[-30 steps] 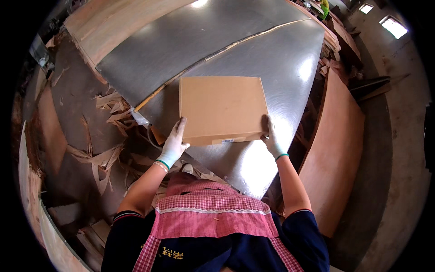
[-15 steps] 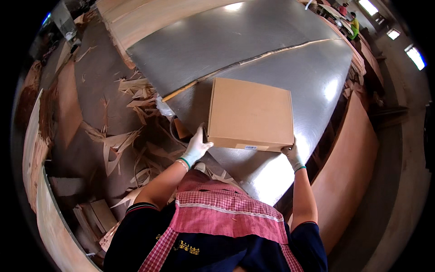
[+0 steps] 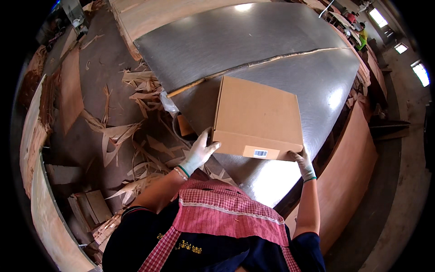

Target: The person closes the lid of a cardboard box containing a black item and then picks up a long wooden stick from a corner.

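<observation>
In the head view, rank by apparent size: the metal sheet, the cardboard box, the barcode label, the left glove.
1. Metal sheet, by far the largest.
2. Cardboard box.
3. Left glove, though nearness to the camera may enlarge it.
4. Barcode label, smallest.

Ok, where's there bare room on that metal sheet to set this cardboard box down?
The metal sheet lies bare beyond the thin strip crossing it, and also right of the cardboard box, toward the sheet's far right corner. The shiny patch just below the box is free too. Left of the sheet it is crowded: veneer scraps litter the floor beside the left hand.
</observation>
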A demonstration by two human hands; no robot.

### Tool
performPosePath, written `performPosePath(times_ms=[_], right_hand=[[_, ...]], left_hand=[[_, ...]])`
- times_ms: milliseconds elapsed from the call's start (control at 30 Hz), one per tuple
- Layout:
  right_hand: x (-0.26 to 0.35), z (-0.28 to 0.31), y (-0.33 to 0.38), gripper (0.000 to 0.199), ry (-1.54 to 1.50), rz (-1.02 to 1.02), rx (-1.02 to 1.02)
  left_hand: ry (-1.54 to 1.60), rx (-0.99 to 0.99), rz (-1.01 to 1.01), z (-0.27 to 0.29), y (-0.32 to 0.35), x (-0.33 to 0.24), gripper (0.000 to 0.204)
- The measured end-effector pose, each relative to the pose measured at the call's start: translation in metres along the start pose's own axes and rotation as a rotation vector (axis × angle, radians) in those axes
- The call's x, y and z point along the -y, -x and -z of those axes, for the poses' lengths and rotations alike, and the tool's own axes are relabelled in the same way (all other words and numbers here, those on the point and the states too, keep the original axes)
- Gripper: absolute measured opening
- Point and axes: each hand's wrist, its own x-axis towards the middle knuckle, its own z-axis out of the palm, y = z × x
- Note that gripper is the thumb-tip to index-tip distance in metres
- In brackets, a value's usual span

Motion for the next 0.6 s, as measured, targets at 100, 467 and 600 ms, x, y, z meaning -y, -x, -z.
performPosePath(times_ms=[100, 467, 600], right_hand=[[0.019, -0.003, 0.011, 0.065, 0.053, -0.031, -0.044], [0.033, -0.015, 0.041, 0.042, 0.105, 0.021, -0.157], [0.029, -0.016, 0.034, 0.040, 0.303, 0.128, -0.184]], left_hand=[[-0.072, -0.058, 0.041, -0.003, 0.000, -0.039, 0.058], [-0.083, 0.077, 0.355, -0.002, 0.024, -0.087, 0.032], [-0.080, 0.008, 0.177, -0.008, 0.016, -0.069, 0.028]])
